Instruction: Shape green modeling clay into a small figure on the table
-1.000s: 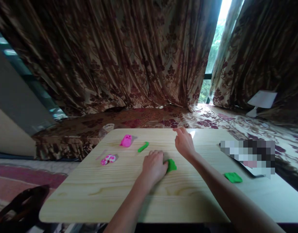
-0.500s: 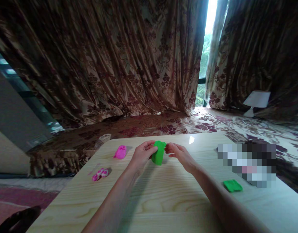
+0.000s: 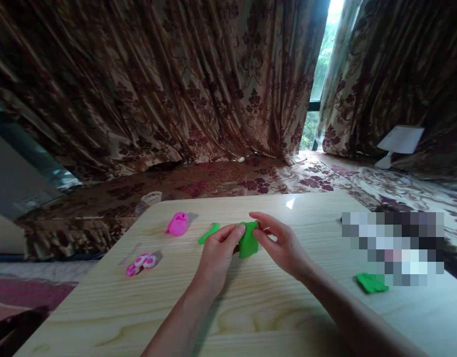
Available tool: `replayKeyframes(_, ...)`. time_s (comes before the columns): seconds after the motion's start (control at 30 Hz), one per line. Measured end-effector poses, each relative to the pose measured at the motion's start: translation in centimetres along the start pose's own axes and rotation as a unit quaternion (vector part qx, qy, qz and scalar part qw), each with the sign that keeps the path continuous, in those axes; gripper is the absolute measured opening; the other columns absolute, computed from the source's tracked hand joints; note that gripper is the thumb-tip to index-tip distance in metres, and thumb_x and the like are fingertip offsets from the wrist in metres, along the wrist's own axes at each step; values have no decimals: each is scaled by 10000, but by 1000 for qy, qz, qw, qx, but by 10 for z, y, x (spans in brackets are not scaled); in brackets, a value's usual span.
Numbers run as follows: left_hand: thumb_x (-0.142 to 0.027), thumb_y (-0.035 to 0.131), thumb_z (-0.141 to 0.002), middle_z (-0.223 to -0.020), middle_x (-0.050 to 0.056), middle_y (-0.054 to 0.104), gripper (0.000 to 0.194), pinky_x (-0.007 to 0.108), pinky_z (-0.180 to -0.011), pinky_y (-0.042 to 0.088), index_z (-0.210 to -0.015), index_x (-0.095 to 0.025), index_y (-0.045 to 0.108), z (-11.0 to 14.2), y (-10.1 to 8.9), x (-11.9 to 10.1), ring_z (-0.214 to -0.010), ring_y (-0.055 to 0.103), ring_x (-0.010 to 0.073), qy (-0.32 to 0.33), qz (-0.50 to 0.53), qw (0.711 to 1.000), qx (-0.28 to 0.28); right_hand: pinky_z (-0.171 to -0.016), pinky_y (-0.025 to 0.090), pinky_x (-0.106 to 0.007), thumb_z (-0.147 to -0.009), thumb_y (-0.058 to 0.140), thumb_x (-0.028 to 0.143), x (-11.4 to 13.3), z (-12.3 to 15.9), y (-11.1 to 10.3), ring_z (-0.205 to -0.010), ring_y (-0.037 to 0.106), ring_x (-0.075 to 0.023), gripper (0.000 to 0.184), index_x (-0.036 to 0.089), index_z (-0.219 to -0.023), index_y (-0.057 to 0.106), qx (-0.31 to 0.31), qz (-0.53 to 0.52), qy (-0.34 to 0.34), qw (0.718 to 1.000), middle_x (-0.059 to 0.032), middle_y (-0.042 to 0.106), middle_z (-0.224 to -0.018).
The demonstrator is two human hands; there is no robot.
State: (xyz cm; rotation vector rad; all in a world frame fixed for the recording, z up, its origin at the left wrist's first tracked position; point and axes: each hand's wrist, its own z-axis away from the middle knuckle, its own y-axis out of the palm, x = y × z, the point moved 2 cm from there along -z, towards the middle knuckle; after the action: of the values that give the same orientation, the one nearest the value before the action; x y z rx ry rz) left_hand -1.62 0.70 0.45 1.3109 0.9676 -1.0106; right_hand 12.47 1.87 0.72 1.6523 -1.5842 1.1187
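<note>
A flattened piece of green modelling clay (image 3: pixel 248 244) hangs upright above the table, between both hands. My left hand (image 3: pixel 218 250) pinches its upper left edge between thumb and fingers. At the upper right corner, my right hand (image 3: pixel 284 244) has thumb and fingertips closed on the clay, with one finger stretched out above. Just left of my left hand lies a curved green clay strip (image 3: pixel 209 233). Farther left sits a pink clay piece (image 3: pixel 177 224) shaped like a small shoe. Nearer to me is a pink-and-white lump cluster (image 3: pixel 141 264).
Another flat green piece (image 3: pixel 372 283) rests on the wooden table (image 3: pixel 247 312) at the right, beside a blurred-out patch. A thin pinkish strip (image 3: pixel 130 254) lies at the left. Beyond the table are patterned curtains (image 3: pixel 213 89) and a white lamp (image 3: pixel 400 139).
My right hand has closed in on the green clay's corner. My left hand's grip has shifted along the top edge. The green strip shows now, where my left hand was before. The view has tilted slightly.
</note>
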Motion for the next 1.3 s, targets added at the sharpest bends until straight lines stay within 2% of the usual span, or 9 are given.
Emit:
replayKeyframes(0.13,-312,655,-715,-815,41,693,264,264,-734,462,-936,-174,695,6,4,-5,-736,593,138,-23,15,1000,4,-678,466,-249,-815,491,129,9,1,-2,-769,553,-120,298,210,-1076,612,37,46,-40,997,-28,576,-863)
replayKeyframes(0.27,-284,644,-723,-841,59,695,246,273,-765,445,-923,-152,703,8,7,-9,-773,593,154,-8,-22,1000,-3,-788,448,-286,-855,450,145,17,1,-6,-913,536,-139,330,237,-1148,571,75,38,-39,996,-42,546,-996)
replayKeyframes(0.4,-283,631,-737,-850,54,696,253,259,-759,434,-949,-162,697,8,5,-6,-771,587,146,0,-54,999,9,-834,424,-305,-878,442,187,21,2,-7,-967,517,-149,284,238,-1109,599,96,33,-39,994,-42,532,-1027)
replayKeyframes(0.63,-313,616,-753,-935,59,691,299,250,-753,429,-1019,-191,675,6,-1,-2,-825,588,154,2,-89,995,45,-829,418,-303,-907,403,233,21,1,-8,-940,517,-146,280,223,-1069,631,91,26,-34,995,-48,527,-990)
replayKeyframes(0.93,-333,620,-745,-807,21,691,268,223,-686,420,-964,-196,695,7,2,-3,-757,577,136,24,-138,990,32,-865,401,-292,-923,370,260,22,1,-9,-994,508,-145,301,233,-1045,645,69,32,-10,997,-41,532,-1036)
replayKeyframes(1.03,-330,623,-741,-818,25,689,257,224,-686,417,-943,-191,700,7,2,-3,-763,574,140,38,-144,988,29,-871,405,-299,-924,366,274,22,0,-11,-989,519,-144,305,232,-994,660,83,25,-2,996,-35,546,-1037)
replayKeyframes(1.1,-331,628,-735,-858,38,690,262,231,-707,423,-939,-182,697,6,1,-2,-792,579,149,36,-127,991,16,-863,416,-306,-914,388,283,20,-1,-12,-974,532,-148,287,220,-963,664,81,18,1,997,-38,561,-1026)
replayKeyframes(1.17,-338,643,-718,-868,51,688,271,242,-713,434,-920,-165,696,7,1,-3,-788,584,155,23,-101,995,-10,-841,437,-312,-883,452,289,16,-1,-13,-954,547,-156,226,210,-982,639,51,1,11,999,-44,578,-1018)
replayKeyframes(1.3,-338,668,-691,-861,59,681,274,244,-695,447,-884,-144,692,9,4,-6,-751,583,147,-2,-42,998,-44,-740,483,-288,-796,585,271,3,0,-12,-799,588,-139,157,196,-934,590,13,-49,49,997,-27,618,-877)
